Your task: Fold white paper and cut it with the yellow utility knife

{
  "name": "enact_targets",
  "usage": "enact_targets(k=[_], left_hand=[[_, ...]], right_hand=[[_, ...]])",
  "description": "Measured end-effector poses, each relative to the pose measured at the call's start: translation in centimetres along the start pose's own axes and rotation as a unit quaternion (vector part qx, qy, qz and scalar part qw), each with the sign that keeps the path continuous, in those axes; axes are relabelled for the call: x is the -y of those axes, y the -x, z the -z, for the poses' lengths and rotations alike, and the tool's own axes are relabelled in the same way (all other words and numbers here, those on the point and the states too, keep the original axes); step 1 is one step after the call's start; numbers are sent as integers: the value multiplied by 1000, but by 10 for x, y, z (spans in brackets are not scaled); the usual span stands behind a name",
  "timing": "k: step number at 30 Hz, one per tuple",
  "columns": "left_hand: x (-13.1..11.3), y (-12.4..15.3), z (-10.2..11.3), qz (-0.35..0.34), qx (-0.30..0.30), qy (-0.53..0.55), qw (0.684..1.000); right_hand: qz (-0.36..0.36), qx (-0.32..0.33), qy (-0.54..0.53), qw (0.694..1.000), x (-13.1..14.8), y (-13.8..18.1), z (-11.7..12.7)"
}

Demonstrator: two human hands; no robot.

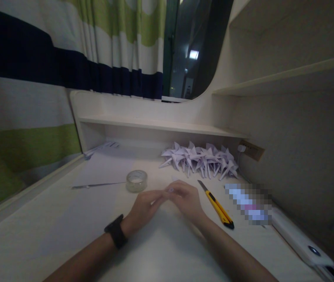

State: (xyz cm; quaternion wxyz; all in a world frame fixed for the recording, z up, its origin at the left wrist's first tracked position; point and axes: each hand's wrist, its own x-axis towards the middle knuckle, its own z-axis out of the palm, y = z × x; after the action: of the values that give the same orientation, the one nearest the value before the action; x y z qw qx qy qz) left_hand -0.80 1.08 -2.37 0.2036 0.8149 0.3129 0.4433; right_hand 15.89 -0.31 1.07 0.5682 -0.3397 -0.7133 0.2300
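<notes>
My left hand [146, 201], with a black watch [116, 232] at the wrist, meets my right hand [187, 197] over the middle of the desk. Their closed fingers come together around a small roll of white paper [171, 190]. Only its round end shows; the rest is hidden by my fingers. A roll of clear tape [137, 181] lies just left of my left hand. To the right of my right hand rests a yellow utility knife [218, 207], its blade pointing away from me.
Several folded white paper pinwheels [202, 158] with rolled stems are heaped at the back under the shelf [155, 124]. White paper sheets [87, 209] and a thin strip [102, 184] lie at left. A blurred-out phone-like object [247, 201] and a long white device [298, 237] sit at right.
</notes>
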Motion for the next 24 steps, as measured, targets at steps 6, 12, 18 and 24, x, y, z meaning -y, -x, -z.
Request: enact_targets(k=[6, 12, 18, 24], left_hand=[[1, -1, 3, 1, -42, -2, 999], [-3, -5, 7, 17, -80, 25, 996], [2, -10, 14, 41, -113, 28, 992], [-1, -11, 16, 53, -131, 18, 990]], right_hand=[[-24, 0, 3, 1000, 1, -9, -3], [-16, 12, -15, 1000, 6, -24, -8], [-66, 24, -83, 994, 3, -43, -22], [-95, 20, -100, 990, -2, -49, -29]])
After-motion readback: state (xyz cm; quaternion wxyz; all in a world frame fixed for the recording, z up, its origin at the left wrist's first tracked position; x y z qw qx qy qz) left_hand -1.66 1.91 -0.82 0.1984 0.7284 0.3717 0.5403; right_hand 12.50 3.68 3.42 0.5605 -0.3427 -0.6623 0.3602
